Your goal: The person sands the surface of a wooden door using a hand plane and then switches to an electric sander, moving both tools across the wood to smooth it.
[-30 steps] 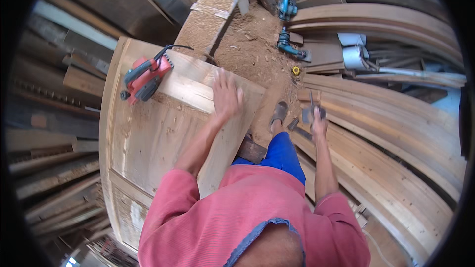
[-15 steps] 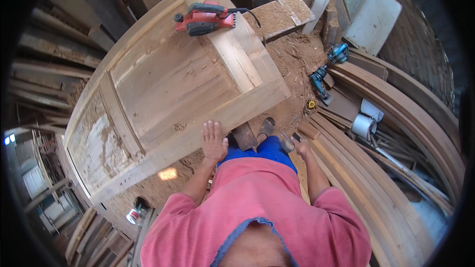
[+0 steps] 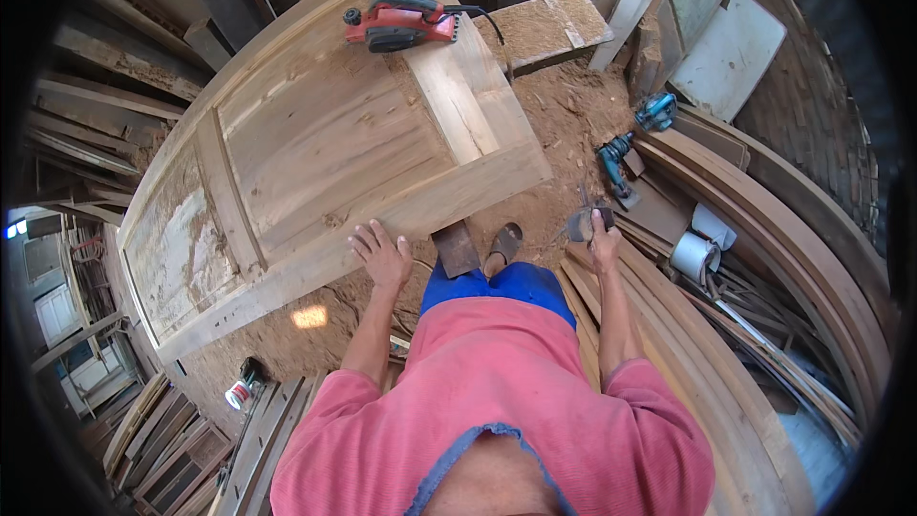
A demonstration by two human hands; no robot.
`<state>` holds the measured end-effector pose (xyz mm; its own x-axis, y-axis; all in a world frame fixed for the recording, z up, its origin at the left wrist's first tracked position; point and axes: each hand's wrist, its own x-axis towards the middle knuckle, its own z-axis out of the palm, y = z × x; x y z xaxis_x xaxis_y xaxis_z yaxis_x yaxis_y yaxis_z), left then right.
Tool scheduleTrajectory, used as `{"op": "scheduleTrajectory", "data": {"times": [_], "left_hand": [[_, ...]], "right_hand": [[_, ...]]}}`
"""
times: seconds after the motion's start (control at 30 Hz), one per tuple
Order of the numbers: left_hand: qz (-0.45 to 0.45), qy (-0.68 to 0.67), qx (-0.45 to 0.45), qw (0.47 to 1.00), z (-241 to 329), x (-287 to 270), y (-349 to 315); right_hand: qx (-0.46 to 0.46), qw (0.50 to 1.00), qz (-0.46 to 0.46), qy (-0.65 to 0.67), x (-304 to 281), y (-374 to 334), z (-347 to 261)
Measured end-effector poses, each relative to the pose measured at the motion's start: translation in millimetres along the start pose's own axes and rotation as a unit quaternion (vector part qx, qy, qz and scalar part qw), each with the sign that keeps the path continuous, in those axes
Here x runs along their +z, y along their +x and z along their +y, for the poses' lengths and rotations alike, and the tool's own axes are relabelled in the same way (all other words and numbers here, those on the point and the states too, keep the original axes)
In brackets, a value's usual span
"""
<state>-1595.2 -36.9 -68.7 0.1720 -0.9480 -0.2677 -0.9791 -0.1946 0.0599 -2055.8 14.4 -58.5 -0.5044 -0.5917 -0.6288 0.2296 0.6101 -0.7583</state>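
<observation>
A large wooden door panel (image 3: 325,153) with a frame and recessed boards lies slanted in front of me. My left hand (image 3: 384,260) is open, its spread fingertips resting on the panel's near rail. On the right, my right hand (image 3: 602,241) is closed round a dark tool with a blocky head (image 3: 581,224); its exact kind is unclear, and the fingers partly cover it. A red electric planer (image 3: 401,23) sits on the panel's far end, its black cord trailing right. Below the panel's near edge, a brown wood block (image 3: 457,248) shows beside my foot.
A teal drill (image 3: 614,161) and another teal power tool (image 3: 655,112) lie at the right. Long curved planks (image 3: 688,325) run along my right side. Sawdust covers the floor (image 3: 564,115). A white-and-red can (image 3: 239,394) stands at lower left.
My right hand has lifted the dark tool forward, away from my leg. My left hand has slid leftward along the rail, its fingers spreading. The whole view has shifted slightly.
</observation>
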Motion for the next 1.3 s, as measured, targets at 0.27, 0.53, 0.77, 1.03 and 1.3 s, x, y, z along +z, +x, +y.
{"op": "scheduleTrajectory", "data": {"times": [0.27,0.53,0.77,1.03,1.3], "left_hand": [[-0.003,-0.204,0.233,0.951,112.8,-42.7,69.4],[0.032,-0.25,0.506,0.824,299.7,-39.6,141.1],[0.014,-0.259,0.464,0.847,312.3,-11.3,91.7],[0.078,-0.223,0.455,0.858,364.7,-23.6,213.5],[0.027,-0.26,0.587,0.766,329.3,-0.9,142.6]], "right_hand": [[-0.239,0.906,-0.001,-0.35,61.0,-23.7,-106.0],[-0.426,0.725,-0.091,-0.533,85.8,35.8,-72.6],[-0.369,0.795,-0.007,-0.481,97.5,-4.2,-40.9],[-0.411,0.802,-0.036,-0.432,135.5,101.1,-123.4],[-0.36,0.833,0.002,-0.42,118.5,20.1,-34.6]]}}
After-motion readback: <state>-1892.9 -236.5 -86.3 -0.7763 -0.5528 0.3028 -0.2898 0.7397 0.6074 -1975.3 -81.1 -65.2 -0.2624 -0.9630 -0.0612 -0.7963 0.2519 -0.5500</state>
